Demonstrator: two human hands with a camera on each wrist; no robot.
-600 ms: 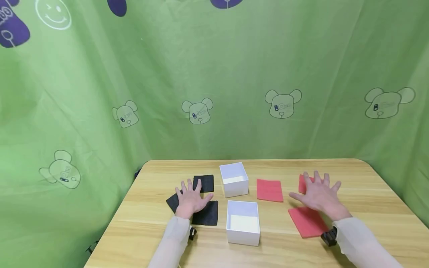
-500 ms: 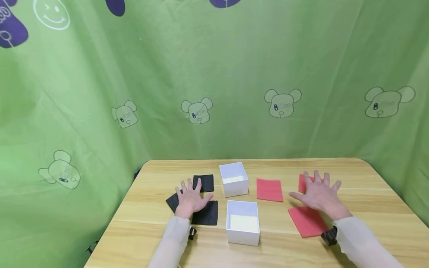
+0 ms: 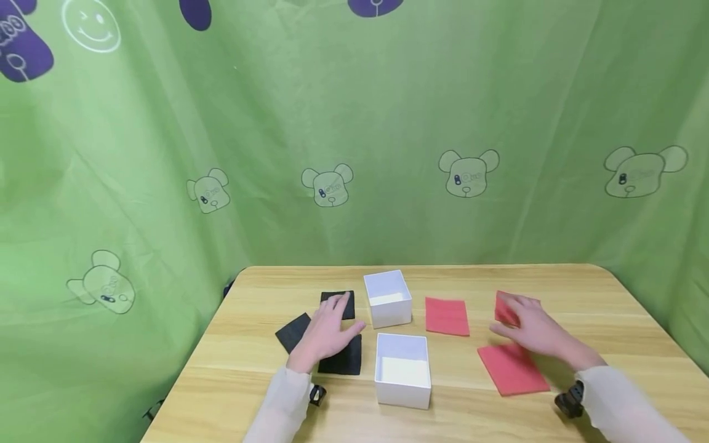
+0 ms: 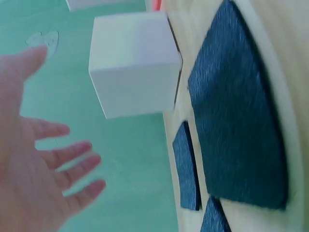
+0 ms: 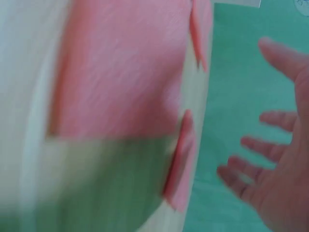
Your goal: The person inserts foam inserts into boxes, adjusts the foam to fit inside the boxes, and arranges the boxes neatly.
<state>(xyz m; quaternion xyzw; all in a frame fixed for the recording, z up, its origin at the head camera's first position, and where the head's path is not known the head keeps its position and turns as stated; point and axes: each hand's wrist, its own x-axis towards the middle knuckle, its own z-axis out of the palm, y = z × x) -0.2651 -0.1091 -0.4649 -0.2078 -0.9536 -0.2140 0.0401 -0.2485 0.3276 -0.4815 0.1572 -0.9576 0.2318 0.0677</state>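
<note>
Three black felt squares lie left of two white boxes: a far one (image 3: 339, 303), a left one (image 3: 292, 333) and a near one (image 3: 342, 358). My left hand (image 3: 332, 320) is spread flat over them, its fingertips at the far square (image 4: 186, 169). In the left wrist view the palm (image 4: 34, 183) is open and holds nothing. Three red squares lie on the right: a middle one (image 3: 446, 316), a far one (image 3: 504, 309) and a near one (image 3: 512, 369). My right hand (image 3: 520, 321) reaches with straight fingers over the far red square (image 5: 178, 164). Contact is unclear.
The far white box (image 3: 388, 298) and the near white box (image 3: 403, 369) stand open at the middle of the wooden table (image 3: 609, 307). A green printed curtain (image 3: 354, 154) surrounds the table on all sides. The table's left edge is close to the black squares.
My left hand has slid forward and right toward the far black square. My right hand has dropped lower, its fingers drawn closer together over the far red square.
</note>
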